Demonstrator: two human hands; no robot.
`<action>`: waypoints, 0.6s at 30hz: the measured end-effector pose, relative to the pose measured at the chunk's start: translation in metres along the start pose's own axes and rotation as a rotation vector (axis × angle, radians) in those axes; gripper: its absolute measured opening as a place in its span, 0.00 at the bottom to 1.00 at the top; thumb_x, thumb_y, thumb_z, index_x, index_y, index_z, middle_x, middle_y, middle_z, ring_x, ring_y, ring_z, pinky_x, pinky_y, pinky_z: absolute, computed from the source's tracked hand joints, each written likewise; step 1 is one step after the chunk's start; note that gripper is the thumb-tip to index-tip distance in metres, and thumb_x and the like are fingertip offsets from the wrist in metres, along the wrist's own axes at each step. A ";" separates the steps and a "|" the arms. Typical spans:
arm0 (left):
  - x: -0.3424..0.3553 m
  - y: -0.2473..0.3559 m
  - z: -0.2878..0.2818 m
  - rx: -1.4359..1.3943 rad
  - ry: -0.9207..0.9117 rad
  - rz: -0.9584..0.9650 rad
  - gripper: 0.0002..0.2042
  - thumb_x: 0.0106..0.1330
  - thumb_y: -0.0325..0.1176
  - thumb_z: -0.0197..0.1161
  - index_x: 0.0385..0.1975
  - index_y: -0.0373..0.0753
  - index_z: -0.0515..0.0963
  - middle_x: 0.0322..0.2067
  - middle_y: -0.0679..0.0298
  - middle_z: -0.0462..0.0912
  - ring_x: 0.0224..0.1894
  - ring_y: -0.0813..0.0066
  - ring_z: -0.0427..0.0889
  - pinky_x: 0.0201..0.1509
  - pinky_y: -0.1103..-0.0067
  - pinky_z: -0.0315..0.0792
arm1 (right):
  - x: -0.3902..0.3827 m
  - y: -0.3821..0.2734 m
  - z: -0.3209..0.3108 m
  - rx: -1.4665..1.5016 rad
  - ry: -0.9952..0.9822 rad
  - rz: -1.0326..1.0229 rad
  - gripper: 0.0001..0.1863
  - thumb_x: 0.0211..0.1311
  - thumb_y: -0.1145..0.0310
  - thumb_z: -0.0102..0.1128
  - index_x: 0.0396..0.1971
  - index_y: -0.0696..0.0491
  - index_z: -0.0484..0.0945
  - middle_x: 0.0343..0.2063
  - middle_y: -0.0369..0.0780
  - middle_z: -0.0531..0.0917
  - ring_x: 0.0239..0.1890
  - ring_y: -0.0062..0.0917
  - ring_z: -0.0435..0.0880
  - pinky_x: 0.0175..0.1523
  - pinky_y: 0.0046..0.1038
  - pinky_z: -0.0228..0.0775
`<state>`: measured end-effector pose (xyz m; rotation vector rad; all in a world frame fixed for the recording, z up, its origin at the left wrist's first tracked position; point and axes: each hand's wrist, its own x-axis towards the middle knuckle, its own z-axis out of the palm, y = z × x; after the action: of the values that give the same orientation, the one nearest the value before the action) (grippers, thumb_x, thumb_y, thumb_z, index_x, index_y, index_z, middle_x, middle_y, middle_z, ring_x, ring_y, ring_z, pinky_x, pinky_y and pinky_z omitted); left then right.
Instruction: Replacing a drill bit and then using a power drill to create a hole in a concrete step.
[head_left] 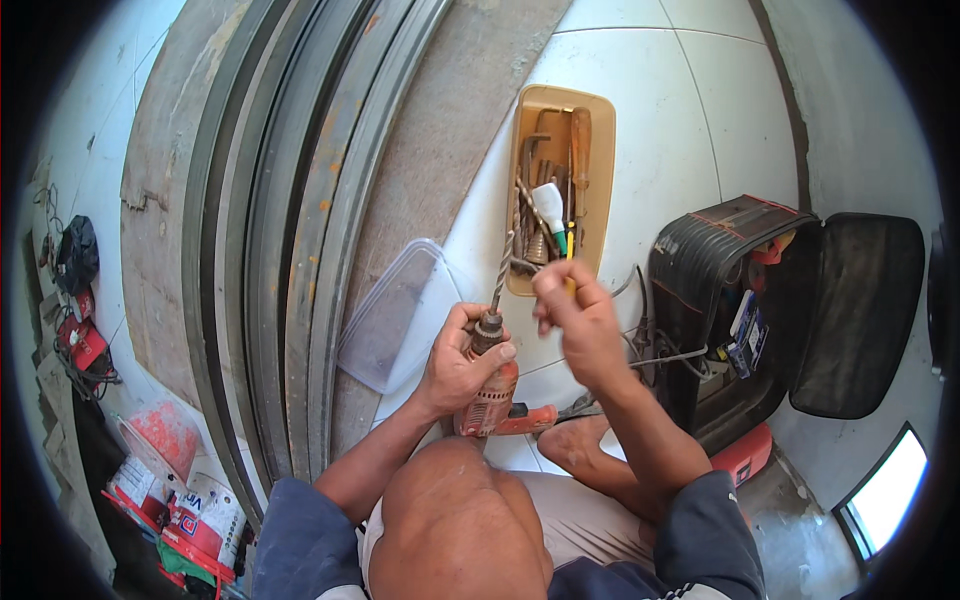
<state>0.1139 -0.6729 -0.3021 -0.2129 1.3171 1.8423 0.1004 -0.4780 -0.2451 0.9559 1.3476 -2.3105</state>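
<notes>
The person wears a dark blue shirt (605,580). It has 2 short, loose sleeves: the left sleeve (300,530) and the right sleeve (708,545), which has a tiny white mark. The shorts (590,510) are pale and wrinkly. The left grip (460,365) and right grip (588,325) are bare hands. The forearms (655,430) and a big round knee (460,510) are bare too.

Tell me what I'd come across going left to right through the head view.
Dark bag, long metal bars, clear plastic lid, left hand gripping the drill, tan tool container, black case, its open flap.
</notes>
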 end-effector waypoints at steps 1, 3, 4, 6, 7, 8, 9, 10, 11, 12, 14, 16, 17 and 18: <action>-0.001 -0.002 0.000 -0.073 -0.004 0.012 0.23 0.67 0.27 0.69 0.56 0.35 0.65 0.43 0.64 0.78 0.43 0.81 0.79 0.49 0.80 0.75 | -0.002 0.007 -0.005 -0.376 0.003 0.179 0.11 0.78 0.65 0.51 0.50 0.55 0.74 0.37 0.36 0.78 0.29 0.14 0.75 0.34 0.20 0.71; 0.005 -0.005 -0.003 -0.098 -0.003 -0.011 0.23 0.67 0.27 0.67 0.57 0.34 0.65 0.43 0.63 0.77 0.43 0.80 0.79 0.50 0.80 0.76 | -0.007 0.015 -0.014 -0.322 -0.039 0.281 0.12 0.78 0.68 0.49 0.52 0.57 0.75 0.39 0.36 0.80 0.33 0.15 0.78 0.38 0.21 0.72; 0.005 -0.004 -0.005 -0.122 0.007 -0.033 0.23 0.67 0.26 0.66 0.58 0.34 0.64 0.44 0.62 0.77 0.43 0.79 0.79 0.50 0.80 0.76 | -0.009 0.016 -0.014 -0.401 -0.068 0.139 0.12 0.78 0.69 0.49 0.53 0.58 0.75 0.39 0.36 0.80 0.33 0.16 0.79 0.38 0.21 0.73; 0.002 -0.001 -0.007 -0.178 0.014 -0.076 0.23 0.67 0.26 0.65 0.58 0.34 0.64 0.44 0.61 0.76 0.43 0.79 0.79 0.50 0.79 0.76 | -0.010 0.017 -0.016 -0.581 -0.108 -0.144 0.16 0.76 0.75 0.49 0.60 0.59 0.72 0.45 0.41 0.84 0.40 0.22 0.86 0.47 0.25 0.79; 0.005 0.002 -0.009 -0.235 0.019 -0.102 0.23 0.67 0.25 0.63 0.58 0.34 0.63 0.45 0.60 0.76 0.44 0.78 0.80 0.51 0.79 0.76 | -0.009 0.017 -0.016 -0.580 -0.102 -0.147 0.16 0.76 0.75 0.49 0.60 0.59 0.72 0.45 0.41 0.84 0.40 0.22 0.86 0.47 0.25 0.79; 0.006 0.000 -0.012 -0.237 0.015 -0.091 0.23 0.66 0.25 0.63 0.59 0.34 0.63 0.45 0.60 0.76 0.43 0.77 0.80 0.51 0.78 0.76 | -0.008 0.018 -0.014 -0.686 -0.079 -0.267 0.17 0.74 0.77 0.50 0.59 0.60 0.72 0.46 0.45 0.85 0.43 0.29 0.87 0.48 0.29 0.79; 0.008 0.000 -0.014 -0.235 0.010 -0.091 0.23 0.66 0.25 0.63 0.59 0.34 0.63 0.45 0.60 0.76 0.43 0.77 0.80 0.51 0.78 0.76 | -0.007 0.019 -0.013 -0.791 -0.056 -0.387 0.17 0.71 0.79 0.51 0.58 0.60 0.73 0.47 0.49 0.85 0.46 0.36 0.89 0.49 0.33 0.80; 0.007 -0.001 -0.015 -0.257 0.012 -0.104 0.23 0.66 0.25 0.63 0.59 0.33 0.63 0.44 0.60 0.76 0.43 0.77 0.80 0.51 0.78 0.76 | -0.009 0.022 -0.012 -0.756 -0.076 -0.376 0.18 0.69 0.80 0.55 0.58 0.61 0.74 0.53 0.53 0.83 0.51 0.41 0.87 0.51 0.35 0.80; 0.006 -0.001 -0.016 -0.279 0.015 -0.117 0.23 0.66 0.25 0.63 0.59 0.33 0.63 0.44 0.60 0.76 0.43 0.77 0.80 0.51 0.78 0.76 | -0.009 0.023 -0.010 -0.755 -0.075 -0.375 0.18 0.69 0.80 0.55 0.58 0.61 0.74 0.53 0.53 0.83 0.51 0.41 0.87 0.51 0.35 0.80; 0.007 -0.001 -0.016 -0.277 0.017 -0.118 0.23 0.66 0.25 0.63 0.59 0.33 0.63 0.44 0.60 0.76 0.43 0.77 0.80 0.51 0.78 0.76 | -0.008 0.025 -0.008 -0.753 -0.071 -0.358 0.18 0.69 0.80 0.56 0.57 0.60 0.75 0.52 0.52 0.84 0.50 0.40 0.87 0.51 0.34 0.80; 0.008 0.001 -0.015 -0.304 0.005 -0.115 0.23 0.66 0.25 0.62 0.59 0.33 0.63 0.44 0.60 0.76 0.43 0.77 0.80 0.51 0.78 0.76 | -0.007 0.030 -0.006 -0.750 -0.062 -0.338 0.17 0.68 0.80 0.57 0.57 0.60 0.76 0.51 0.50 0.84 0.49 0.40 0.88 0.50 0.33 0.80; 0.007 0.000 -0.014 -0.311 0.002 -0.116 0.23 0.65 0.25 0.62 0.58 0.33 0.63 0.44 0.60 0.76 0.43 0.77 0.79 0.51 0.78 0.76 | -0.002 0.040 -0.009 -0.791 0.004 -0.444 0.17 0.68 0.81 0.60 0.56 0.59 0.79 0.51 0.45 0.83 0.49 0.27 0.87 0.52 0.24 0.81; 0.007 0.000 -0.015 -0.319 -0.002 -0.113 0.23 0.65 0.25 0.62 0.58 0.32 0.63 0.45 0.60 0.76 0.43 0.77 0.79 0.51 0.78 0.76 | -0.002 0.041 -0.008 -0.790 0.001 -0.444 0.17 0.68 0.81 0.60 0.56 0.59 0.79 0.51 0.45 0.83 0.49 0.27 0.87 0.52 0.24 0.81; 0.009 -0.001 -0.016 -0.319 0.001 -0.112 0.23 0.65 0.25 0.62 0.58 0.32 0.63 0.45 0.60 0.76 0.43 0.77 0.79 0.51 0.78 0.76 | -0.003 0.040 -0.006 -0.736 -0.004 -0.390 0.16 0.68 0.81 0.61 0.54 0.59 0.80 0.50 0.44 0.82 0.46 0.26 0.87 0.50 0.24 0.81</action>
<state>0.1040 -0.6819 -0.3146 -0.4465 0.9851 1.9477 0.1271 -0.4941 -0.2715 0.4724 2.2969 -1.7603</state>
